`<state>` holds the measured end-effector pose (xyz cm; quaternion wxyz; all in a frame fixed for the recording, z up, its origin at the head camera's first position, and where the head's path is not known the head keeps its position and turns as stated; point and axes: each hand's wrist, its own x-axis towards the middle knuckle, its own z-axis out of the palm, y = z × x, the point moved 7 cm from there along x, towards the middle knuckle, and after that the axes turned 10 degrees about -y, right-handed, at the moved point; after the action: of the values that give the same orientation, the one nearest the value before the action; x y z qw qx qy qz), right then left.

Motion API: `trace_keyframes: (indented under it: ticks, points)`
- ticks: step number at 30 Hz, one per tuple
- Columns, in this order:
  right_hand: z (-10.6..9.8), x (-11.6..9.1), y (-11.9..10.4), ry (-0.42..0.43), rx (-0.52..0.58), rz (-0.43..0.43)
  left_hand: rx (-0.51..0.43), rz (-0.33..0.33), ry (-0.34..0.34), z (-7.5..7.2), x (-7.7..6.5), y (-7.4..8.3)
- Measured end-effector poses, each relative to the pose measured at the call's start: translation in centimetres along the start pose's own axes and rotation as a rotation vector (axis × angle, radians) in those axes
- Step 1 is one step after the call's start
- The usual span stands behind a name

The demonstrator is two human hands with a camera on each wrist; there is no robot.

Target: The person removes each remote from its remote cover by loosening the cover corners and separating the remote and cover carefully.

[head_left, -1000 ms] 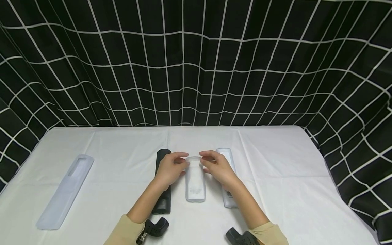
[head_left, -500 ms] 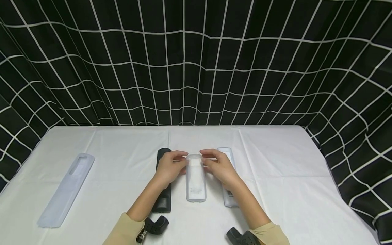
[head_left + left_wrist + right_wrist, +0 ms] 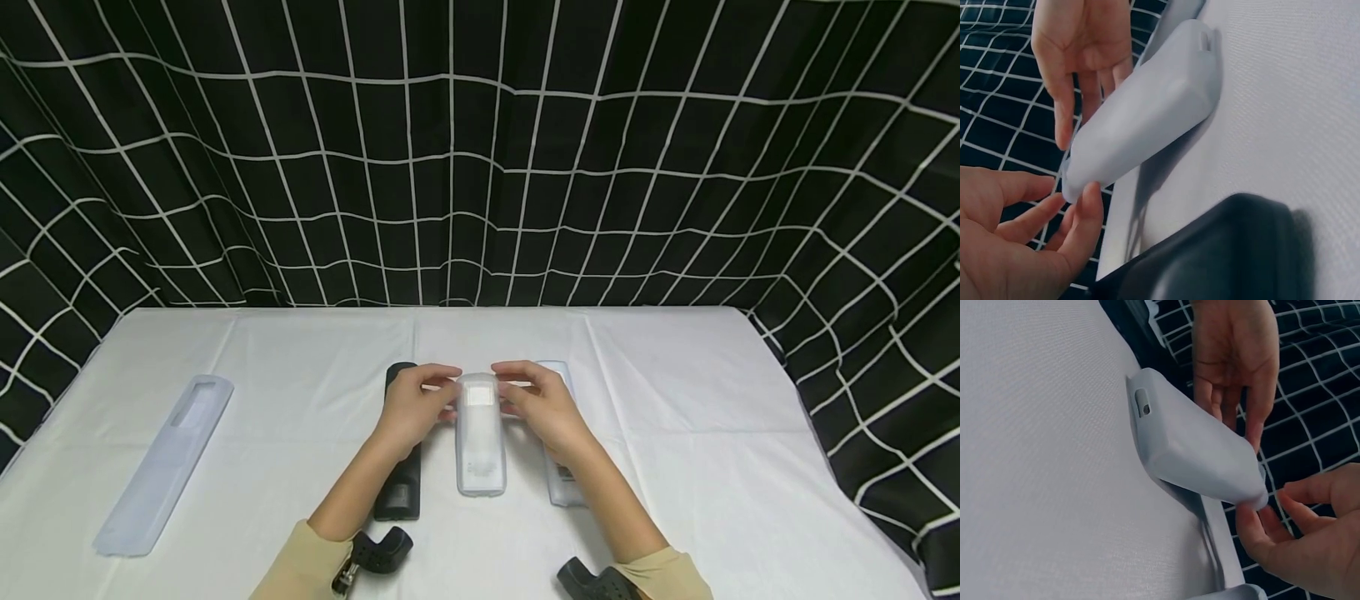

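**The left hand (image 3: 411,406) and the right hand (image 3: 546,408) pinch a white remote control in a translucent cover (image 3: 482,437)**

Each hand has its thumb and fingers at a corner of the far end, one hand on either side. The covered remote is just to the right of the black remote control (image 3: 402,485), roughly parallel to it and apart from it. Its far end is raised off the white tablecloth (image 3: 712,375), while its near end, which has a small slot, rests on the cloth, so the whole piece tilts. A pale rectangle shows near the raised end and a faint block of print near the lower one.

From the head view, the left hand and its wrist pass over the black remote control, hiding part of it. Further to the right of that black remote lies a second covered remote (image 3: 564,492), partly hidden by the right hand and forearm. Well to the left of the black remote lies a long translucent cover (image 3: 163,467) with a rectangular cutout, set at a slant. Beyond the black remote, a black curtain with a white grid (image 3: 480,150) hangs behind the table.
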<state>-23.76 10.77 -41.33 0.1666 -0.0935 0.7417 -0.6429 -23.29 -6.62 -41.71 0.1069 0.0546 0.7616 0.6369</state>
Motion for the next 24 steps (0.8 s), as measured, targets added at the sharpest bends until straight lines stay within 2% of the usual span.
trace_keyframes:
  ticks: [8,15,24]
  points:
    - [-0.3,-0.3,-0.6,0.029,0.001,-0.022,0.017,0.046,0.005,-0.1,-0.3,1.1]
    - [-0.2,-0.7,-1.1,0.016,0.010,-0.045,0.007,0.073,-0.003,-0.1,-0.7,1.8]
    - [-0.4,-1.0,-1.7,0.012,-0.022,-0.034,-0.009,0.082,-0.001,-0.2,-0.9,2.6]
